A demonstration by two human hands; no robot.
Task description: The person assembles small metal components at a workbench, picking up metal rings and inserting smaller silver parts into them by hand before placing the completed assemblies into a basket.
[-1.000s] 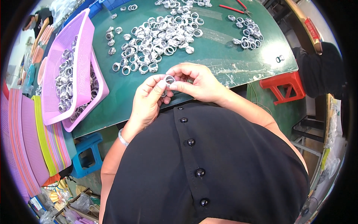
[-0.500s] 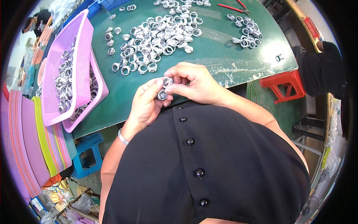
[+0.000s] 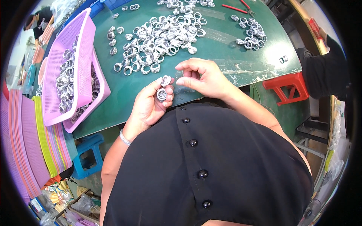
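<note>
My left hand (image 3: 148,101) is closed around two silver-grey metal rings. The upper ring (image 3: 166,80) is pinched near the thumb and fingertips; the lower ring (image 3: 161,95) rests against the curled fingers. Just to the right, apart from the rings, my right hand (image 3: 201,78) hovers with thumb and forefinger spread and nothing visible between them. Beyond both hands, a big heap of similar rings (image 3: 162,35) lies on the green table (image 3: 211,49). A smaller cluster of rings (image 3: 255,34) sits at the far right.
Stacked pink-purple plastic baskets (image 3: 85,75) holding rings stand at the left table edge. Red-handled pliers (image 3: 238,9) lie at the back right. Nested baskets (image 3: 26,139) and a blue stool (image 3: 87,156) are lower left; a red stool (image 3: 288,88) is right. Another person's dark clothing (image 3: 320,71) shows at right.
My right hand has let go of the upper ring and moved slightly right, its fingers parting. The rings stay in my left hand, turned a little.
</note>
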